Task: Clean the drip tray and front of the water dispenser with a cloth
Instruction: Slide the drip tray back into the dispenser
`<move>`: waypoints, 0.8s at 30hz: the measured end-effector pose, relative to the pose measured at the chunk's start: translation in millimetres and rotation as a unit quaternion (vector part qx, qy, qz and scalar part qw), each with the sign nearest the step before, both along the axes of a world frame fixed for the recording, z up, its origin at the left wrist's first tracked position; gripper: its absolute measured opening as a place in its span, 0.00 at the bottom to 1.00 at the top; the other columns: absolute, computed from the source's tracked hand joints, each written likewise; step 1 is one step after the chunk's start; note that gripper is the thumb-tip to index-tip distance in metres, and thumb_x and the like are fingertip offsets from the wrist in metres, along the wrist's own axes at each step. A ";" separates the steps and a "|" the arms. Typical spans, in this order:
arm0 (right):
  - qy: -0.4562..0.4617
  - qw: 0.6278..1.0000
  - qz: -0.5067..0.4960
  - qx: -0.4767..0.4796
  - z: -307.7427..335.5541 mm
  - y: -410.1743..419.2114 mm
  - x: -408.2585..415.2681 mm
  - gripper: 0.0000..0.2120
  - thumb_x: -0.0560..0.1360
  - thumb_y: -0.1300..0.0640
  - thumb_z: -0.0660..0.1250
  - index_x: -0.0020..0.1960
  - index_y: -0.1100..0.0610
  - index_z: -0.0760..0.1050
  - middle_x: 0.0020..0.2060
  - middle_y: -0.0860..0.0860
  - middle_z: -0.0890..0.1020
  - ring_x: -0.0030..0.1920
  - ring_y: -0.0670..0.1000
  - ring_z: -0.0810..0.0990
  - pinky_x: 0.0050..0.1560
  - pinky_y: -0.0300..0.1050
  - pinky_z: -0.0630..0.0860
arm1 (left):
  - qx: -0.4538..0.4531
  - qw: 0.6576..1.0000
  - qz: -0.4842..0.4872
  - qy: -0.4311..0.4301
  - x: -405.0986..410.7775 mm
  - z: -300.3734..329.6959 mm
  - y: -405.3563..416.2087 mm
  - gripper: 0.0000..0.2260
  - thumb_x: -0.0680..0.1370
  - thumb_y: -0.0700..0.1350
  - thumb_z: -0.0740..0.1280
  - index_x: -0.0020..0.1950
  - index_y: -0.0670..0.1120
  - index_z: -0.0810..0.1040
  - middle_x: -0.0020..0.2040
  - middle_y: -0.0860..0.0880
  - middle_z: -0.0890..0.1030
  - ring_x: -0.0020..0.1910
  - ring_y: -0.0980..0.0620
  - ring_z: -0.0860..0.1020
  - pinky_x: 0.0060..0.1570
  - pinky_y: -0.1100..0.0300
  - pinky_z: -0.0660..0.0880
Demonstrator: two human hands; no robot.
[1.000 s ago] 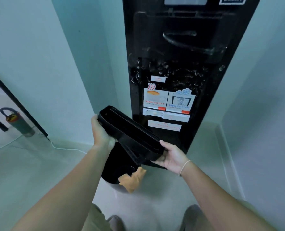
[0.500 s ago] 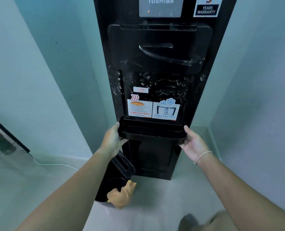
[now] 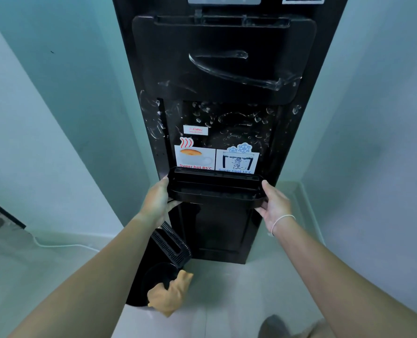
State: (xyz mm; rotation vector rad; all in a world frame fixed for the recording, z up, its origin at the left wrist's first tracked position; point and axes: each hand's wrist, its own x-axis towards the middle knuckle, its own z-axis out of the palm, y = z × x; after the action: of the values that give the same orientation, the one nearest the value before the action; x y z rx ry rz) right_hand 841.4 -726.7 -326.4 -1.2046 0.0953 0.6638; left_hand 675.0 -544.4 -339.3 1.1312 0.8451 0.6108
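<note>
Two hands on the drip tray (image 3: 214,189), one at each end. Left hand (image 3: 155,203) cups the left end, thumb up along the side wall, fingers curled under. Right hand (image 3: 274,203) grips the right end, thumb on the upper corner, fingers under the base. White band on the right wrist.

Tray is level, open side up, held against the dispenser (image 3: 217,93) front just under the two stickers (image 3: 216,159) (hot cup, cold glass); its back edge covers their lower text. Can't tell whether it's seated in its slot or only touching the panel.

Dispenser front: glossy black, streaks and droplet marks over the tap recess and upper cover.

Floor, left of the dispenser base: black bin (image 3: 151,276), slotted grille (image 3: 171,242) propped across its top, orange cloth (image 3: 169,293) draped over its near rim. Neither hand touches the cloth.

White cable (image 3: 56,245) runs along the left wall base.
</note>
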 end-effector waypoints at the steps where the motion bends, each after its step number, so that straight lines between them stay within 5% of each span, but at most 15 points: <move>1: -0.001 1.000 -0.006 0.000 -0.2 1.4 0.0 0.08 0.75 0.58 0.66 0.53 0.57 0.77 0.48 0.53 0.81 0.44 0.52 0.80 0.55 0.50 0.76 | 0.002 1.000 -0.002 0.000 0.4 -0.5 1.2 0.23 0.81 0.47 0.53 0.39 0.60 0.85 0.38 0.58 0.85 0.38 0.60 0.83 0.44 0.57 0.76; 5: 0.000 1.000 -0.023 -0.021 -6.2 3.5 1.4 0.02 0.73 0.57 0.68 0.46 0.55 0.78 0.45 0.52 0.82 0.43 0.52 0.81 0.52 0.49 0.78 | -0.003 1.000 0.001 0.009 2.8 -4.8 7.1 0.22 0.82 0.47 0.54 0.38 0.55 0.85 0.37 0.57 0.85 0.38 0.59 0.83 0.42 0.58 0.77; 11: 0.005 0.998 -0.010 -0.055 -12.4 3.3 0.1 0.10 0.73 0.58 0.68 0.53 0.59 0.78 0.52 0.55 0.82 0.52 0.56 0.81 0.54 0.51 0.77 | -0.036 0.999 0.017 0.037 -2.2 -11.3 10.2 0.14 0.82 0.47 0.55 0.46 0.47 0.78 0.34 0.54 0.85 0.39 0.54 0.84 0.32 0.61 0.79; 20: 0.011 0.998 -0.005 -0.058 -16.2 4.1 5.6 0.03 0.74 0.59 0.68 0.47 0.57 0.78 0.44 0.53 0.82 0.44 0.53 0.81 0.45 0.47 0.79 | -0.084 0.996 0.034 0.020 -1.2 -17.8 5.5 0.12 0.82 0.47 0.56 0.46 0.49 0.78 0.32 0.55 0.84 0.34 0.56 0.84 0.30 0.61 0.79; 24: 0.017 0.997 -0.010 -0.068 -18.8 3.8 4.3 0.03 0.74 0.59 0.68 0.47 0.57 0.77 0.42 0.53 0.81 0.41 0.52 0.80 0.32 0.41 0.78 | -0.093 0.995 0.036 0.018 -1.3 -16.0 0.9 0.11 0.82 0.47 0.57 0.46 0.49 0.78 0.32 0.55 0.84 0.35 0.56 0.84 0.35 0.59 0.78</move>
State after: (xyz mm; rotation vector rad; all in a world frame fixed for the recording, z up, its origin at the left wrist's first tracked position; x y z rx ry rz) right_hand 845.7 -722.9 -345.2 -1.3216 0.1834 0.6676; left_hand 673.8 -543.5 -355.3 0.9493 0.9571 0.5596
